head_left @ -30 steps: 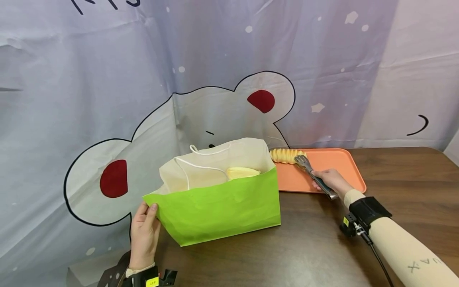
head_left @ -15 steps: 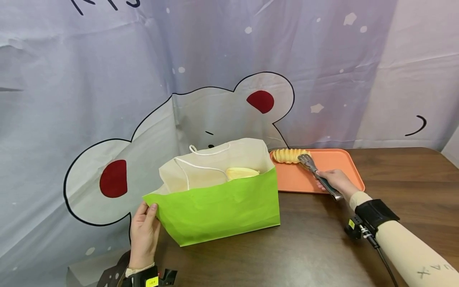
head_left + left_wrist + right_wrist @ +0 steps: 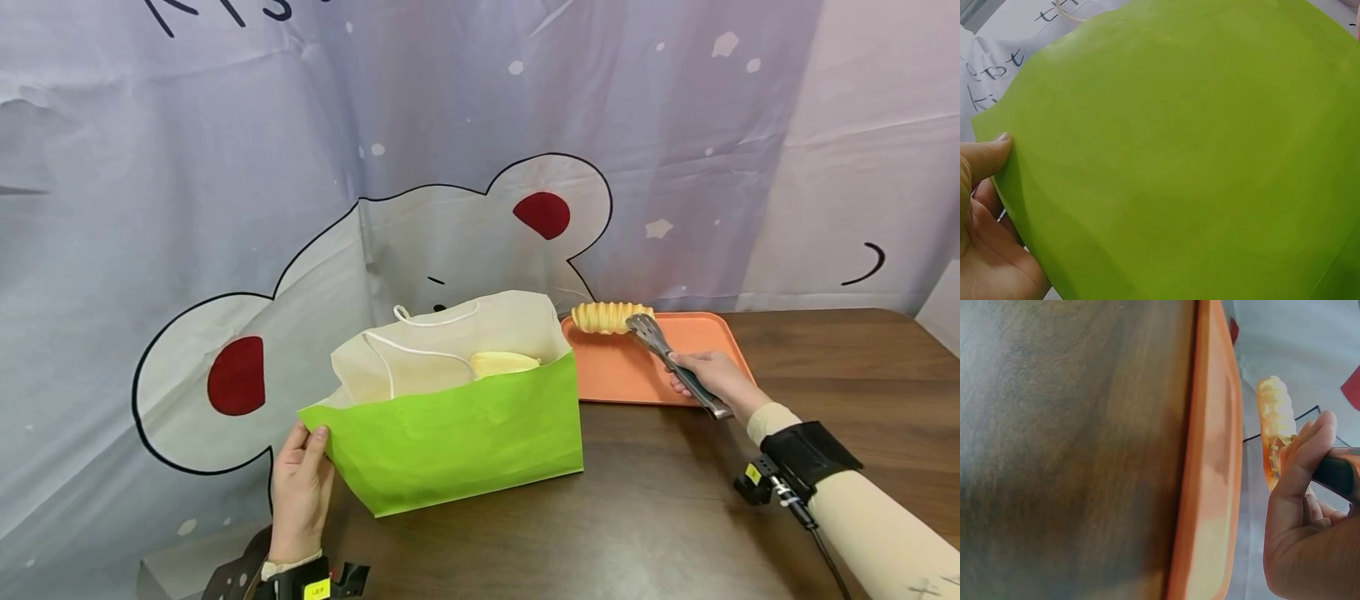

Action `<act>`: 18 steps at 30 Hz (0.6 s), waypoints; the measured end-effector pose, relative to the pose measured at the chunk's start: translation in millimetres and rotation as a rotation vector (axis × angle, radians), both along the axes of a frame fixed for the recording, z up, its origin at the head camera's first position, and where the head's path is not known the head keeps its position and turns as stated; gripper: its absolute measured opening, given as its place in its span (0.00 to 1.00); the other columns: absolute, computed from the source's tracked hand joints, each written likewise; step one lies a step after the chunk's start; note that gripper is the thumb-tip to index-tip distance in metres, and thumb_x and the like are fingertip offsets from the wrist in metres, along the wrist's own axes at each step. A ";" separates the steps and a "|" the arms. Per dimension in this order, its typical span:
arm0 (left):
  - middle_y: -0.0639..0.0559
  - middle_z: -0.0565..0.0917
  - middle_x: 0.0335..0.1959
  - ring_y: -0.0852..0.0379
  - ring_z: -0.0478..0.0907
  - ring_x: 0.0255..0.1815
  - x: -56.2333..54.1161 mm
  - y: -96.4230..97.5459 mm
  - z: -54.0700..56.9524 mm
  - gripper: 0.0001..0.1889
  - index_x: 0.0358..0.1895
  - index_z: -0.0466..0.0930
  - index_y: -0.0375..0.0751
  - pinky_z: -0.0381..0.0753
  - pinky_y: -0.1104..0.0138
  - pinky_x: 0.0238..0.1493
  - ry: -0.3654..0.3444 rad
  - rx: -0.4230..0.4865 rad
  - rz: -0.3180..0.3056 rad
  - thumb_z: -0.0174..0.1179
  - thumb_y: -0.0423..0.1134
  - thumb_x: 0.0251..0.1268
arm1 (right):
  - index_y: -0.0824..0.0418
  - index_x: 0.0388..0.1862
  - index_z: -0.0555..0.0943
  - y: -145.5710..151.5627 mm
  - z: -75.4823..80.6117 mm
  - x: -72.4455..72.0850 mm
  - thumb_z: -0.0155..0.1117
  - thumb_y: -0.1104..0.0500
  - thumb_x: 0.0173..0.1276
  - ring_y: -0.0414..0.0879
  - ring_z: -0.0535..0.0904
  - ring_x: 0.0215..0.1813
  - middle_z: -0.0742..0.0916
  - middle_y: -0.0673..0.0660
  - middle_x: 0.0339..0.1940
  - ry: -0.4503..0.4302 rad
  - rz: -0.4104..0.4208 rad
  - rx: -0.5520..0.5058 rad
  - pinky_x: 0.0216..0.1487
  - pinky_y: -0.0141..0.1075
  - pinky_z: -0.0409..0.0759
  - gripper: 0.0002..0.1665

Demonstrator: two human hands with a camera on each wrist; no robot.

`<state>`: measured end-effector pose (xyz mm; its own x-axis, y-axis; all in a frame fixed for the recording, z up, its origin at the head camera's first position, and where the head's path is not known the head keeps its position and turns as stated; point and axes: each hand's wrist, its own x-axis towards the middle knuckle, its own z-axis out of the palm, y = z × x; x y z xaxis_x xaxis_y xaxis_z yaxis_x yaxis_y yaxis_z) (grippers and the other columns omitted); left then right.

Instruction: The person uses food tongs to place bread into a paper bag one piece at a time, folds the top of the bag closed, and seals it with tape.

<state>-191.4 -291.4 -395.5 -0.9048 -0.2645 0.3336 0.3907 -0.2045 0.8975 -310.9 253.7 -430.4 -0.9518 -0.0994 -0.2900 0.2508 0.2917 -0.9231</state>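
My right hand (image 3: 712, 377) grips metal tongs (image 3: 667, 354) whose jaws clamp the right end of a ridged yellow bread roll (image 3: 606, 317), lifted slightly above the orange tray (image 3: 622, 375). In the right wrist view the roll (image 3: 1275, 412) hangs beyond my curled fingers (image 3: 1300, 462), above the tray (image 3: 1210, 487). My left hand (image 3: 302, 487) pinches the left edge of an upright green paper bag (image 3: 457, 433), thumb on its front face. In the left wrist view the thumb (image 3: 985, 156) presses the bag's green side (image 3: 1179, 156). A pale yellow bread piece (image 3: 504, 362) shows inside the bag.
The bag and tray sit on a dark wooden table (image 3: 675, 517). A pale curtain printed with a cartoon bear (image 3: 450, 242) hangs right behind them. White cord handles (image 3: 420, 329) stand at the bag's mouth. Bare tabletop lies to the right and front.
The tongs closed on the roll and raised it a little off the tray, shifting rightward. My left hand and the bag stayed put.
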 end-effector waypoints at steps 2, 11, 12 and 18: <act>0.57 0.79 0.44 0.65 0.79 0.44 0.2 0.1 0.1 0.11 0.53 0.77 0.43 0.80 0.75 0.47 -0.004 -0.003 0.002 0.46 0.29 0.79 | 0.80 0.64 0.68 -0.1 4.2 2.0 0.43 0.47 0.82 0.32 0.83 0.27 0.87 0.45 0.25 0.010 0.009 0.003 0.33 0.29 0.85 0.35; 0.57 0.80 0.44 0.66 0.79 0.44 1.6 -0.5 -0.2 0.12 0.54 0.78 0.43 0.80 0.75 0.47 0.033 0.003 -0.032 0.46 0.30 0.79 | 0.78 0.63 0.69 2.6 21.9 11.2 0.44 0.47 0.82 0.32 0.82 0.28 0.86 0.45 0.26 0.061 0.035 0.000 0.34 0.30 0.85 0.33; 0.57 0.80 0.44 0.65 0.79 0.44 1.5 -0.5 -0.1 0.12 0.54 0.78 0.43 0.80 0.75 0.47 0.032 0.002 -0.030 0.46 0.29 0.79 | 0.78 0.64 0.69 2.3 24.0 12.7 0.44 0.47 0.82 0.32 0.82 0.28 0.86 0.45 0.27 0.068 0.038 0.004 0.35 0.30 0.85 0.34; 0.58 0.80 0.44 0.65 0.79 0.44 0.0 0.6 0.6 0.11 0.53 0.77 0.44 0.80 0.76 0.47 -0.036 -0.001 0.019 0.47 0.31 0.79 | 0.78 0.63 0.70 -0.9 39.3 25.3 0.46 0.45 0.81 0.32 0.82 0.28 0.86 0.45 0.27 0.108 0.036 0.019 0.35 0.31 0.85 0.35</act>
